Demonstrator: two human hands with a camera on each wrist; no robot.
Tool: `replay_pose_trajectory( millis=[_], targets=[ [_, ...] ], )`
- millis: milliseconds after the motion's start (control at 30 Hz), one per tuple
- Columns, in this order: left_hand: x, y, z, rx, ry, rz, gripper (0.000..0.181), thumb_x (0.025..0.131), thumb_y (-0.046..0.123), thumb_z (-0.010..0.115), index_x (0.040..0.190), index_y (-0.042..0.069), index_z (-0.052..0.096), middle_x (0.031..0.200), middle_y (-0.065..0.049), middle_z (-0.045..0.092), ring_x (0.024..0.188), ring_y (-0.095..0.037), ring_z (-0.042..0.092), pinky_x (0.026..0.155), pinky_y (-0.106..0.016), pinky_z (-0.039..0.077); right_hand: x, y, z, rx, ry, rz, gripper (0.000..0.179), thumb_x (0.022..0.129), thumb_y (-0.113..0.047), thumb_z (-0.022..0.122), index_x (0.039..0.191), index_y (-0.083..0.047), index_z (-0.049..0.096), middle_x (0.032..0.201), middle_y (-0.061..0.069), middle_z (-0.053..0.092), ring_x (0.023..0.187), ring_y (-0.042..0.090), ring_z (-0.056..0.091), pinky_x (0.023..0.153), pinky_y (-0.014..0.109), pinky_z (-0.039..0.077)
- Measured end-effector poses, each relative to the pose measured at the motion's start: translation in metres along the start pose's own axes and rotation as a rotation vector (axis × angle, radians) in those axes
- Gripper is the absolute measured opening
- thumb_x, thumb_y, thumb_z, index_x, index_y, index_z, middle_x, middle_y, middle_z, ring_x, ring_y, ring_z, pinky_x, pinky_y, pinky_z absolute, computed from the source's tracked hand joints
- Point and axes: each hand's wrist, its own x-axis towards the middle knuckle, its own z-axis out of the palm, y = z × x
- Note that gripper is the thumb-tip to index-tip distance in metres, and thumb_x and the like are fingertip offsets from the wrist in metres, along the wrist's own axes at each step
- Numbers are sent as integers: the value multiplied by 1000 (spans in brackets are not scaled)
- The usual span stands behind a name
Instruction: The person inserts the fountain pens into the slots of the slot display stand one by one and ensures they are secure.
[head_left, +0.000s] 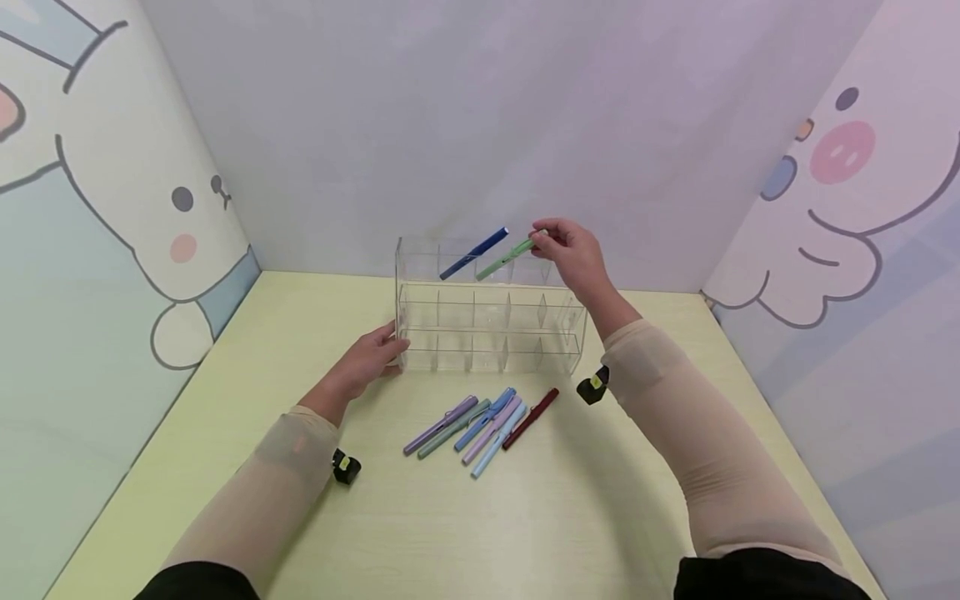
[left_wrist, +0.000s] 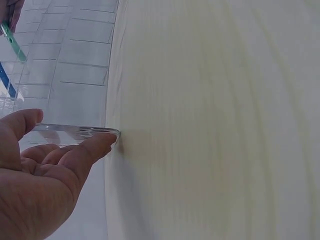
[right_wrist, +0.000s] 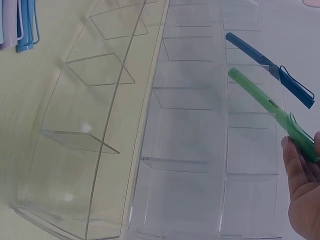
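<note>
A clear acrylic pen organizer (head_left: 491, 333) with stepped rows of compartments stands on the table. My left hand (head_left: 371, 358) holds its left side panel, thumb on one face and fingers on the other, as the left wrist view shows (left_wrist: 55, 170). At the top back row, my right hand (head_left: 573, 254) pinches the upper end of a light green pen (head_left: 510, 257). That pen slants down to the left, its lower end at a back-row compartment. Beside it, a dark blue pen (head_left: 474, 253) leans in the back row at a similar slant.
In front of the organizer lie several pens: a purple one (head_left: 441, 425), a grey-green one (head_left: 453, 429), blue, lilac and pale blue ones, and a dark red one (head_left: 531, 418). Printed cartoon panels flank the pale yellow table (head_left: 420, 533), with a plain backdrop (head_left: 480, 125) behind.
</note>
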Motion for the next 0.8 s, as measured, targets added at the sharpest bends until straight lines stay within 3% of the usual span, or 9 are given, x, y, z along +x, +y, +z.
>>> replay_pose_trajectory(
  millis=[267, 367, 567, 700, 800],
  targets=[
    [1, 1, 1, -3, -5, -7, 64, 105, 23, 45, 159, 16, 11, 159, -22, 23, 145, -37, 29, 111, -53, 39, -1, -1, -10, -79, -6, -52, 53, 96, -33, 64, 145, -17, 49, 133, 9, 61, 117, 22, 63, 99, 32, 53],
    [3, -4, -1, 1, 2, 2, 65, 105, 25, 46, 159, 17, 11, 160, -21, 24, 145, -36, 29, 111, -52, 40, -4, -7, -21, -107, 32, -73, 60, 95, -37, 65, 148, -20, 44, 141, 7, 57, 122, 20, 60, 103, 33, 51],
    [3, -8, -1, 14, 13, 26, 65, 105, 27, 47, 159, 17, 12, 159, -20, 27, 143, -36, 32, 110, -50, 41, -21, -19, -49, -57, 67, -102, 62, 94, -33, 66, 149, -20, 41, 145, 7, 52, 124, 18, 58, 103, 31, 50],
    [4, -10, -2, 20, 10, 38, 66, 105, 28, 47, 159, 17, 12, 159, -19, 28, 144, -34, 32, 109, -50, 43, -39, -18, -66, -138, 35, -106, 60, 96, -34, 64, 150, -20, 41, 145, 7, 53, 125, 17, 58, 103, 30, 50],
    [4, -9, -3, 18, 8, 37, 66, 105, 29, 47, 159, 18, 12, 159, -17, 27, 144, -33, 31, 109, -50, 43, -55, -9, -74, -259, -6, -96, 58, 97, -39, 61, 148, -20, 42, 141, 6, 56, 123, 17, 58, 104, 35, 49]
  ],
)
